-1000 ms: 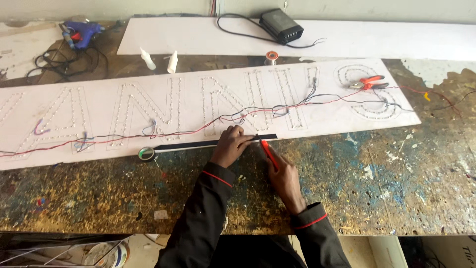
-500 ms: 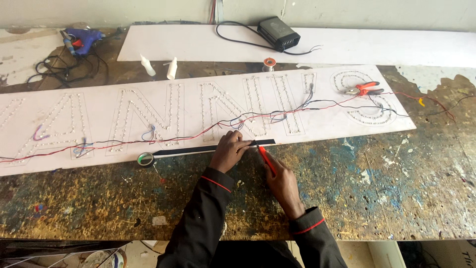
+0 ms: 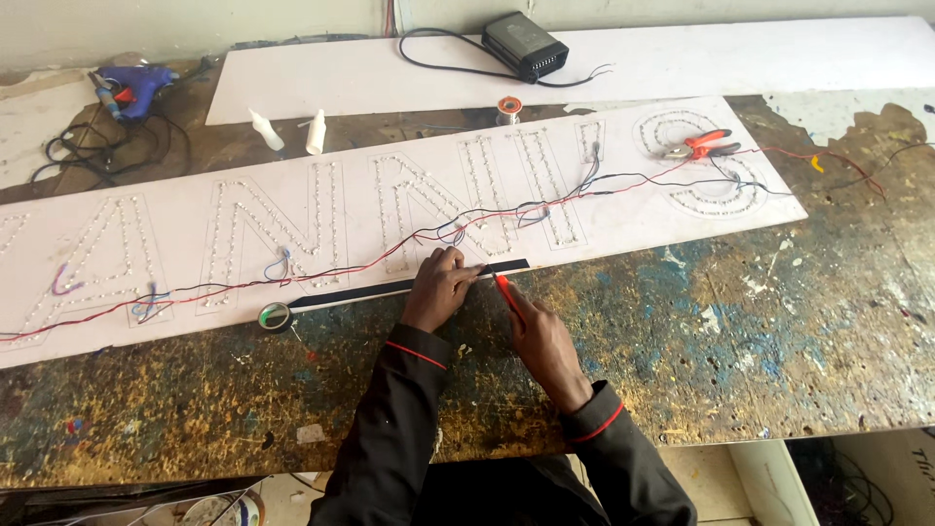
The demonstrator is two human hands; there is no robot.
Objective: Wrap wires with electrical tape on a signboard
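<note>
While the fingers (image 3: pixel 466 276) of the left hand (image 3: pixel 440 287) are pressed flat and together on the black tape strip (image 3: pixel 390 289), the right hand (image 3: pixel 541 341) is closed around a red knife (image 3: pixel 507 293) at the strip's end. The strip is laid along the white sign board (image 3: pixel 243 234) edge nearest the bench (image 3: pixel 760 331) front. It is judged light, limp and sticky, best held down beside the cut.

We find open worktop (image 3: pixel 740 331) right of our hands, bare of tools. Ahead, loose red and black wires (image 3: pixel 390 261) trail across the white sign panel (image 3: pixel 321 209), with orange pliers (image 3: pixel 703 144) lying at its right end.
</note>
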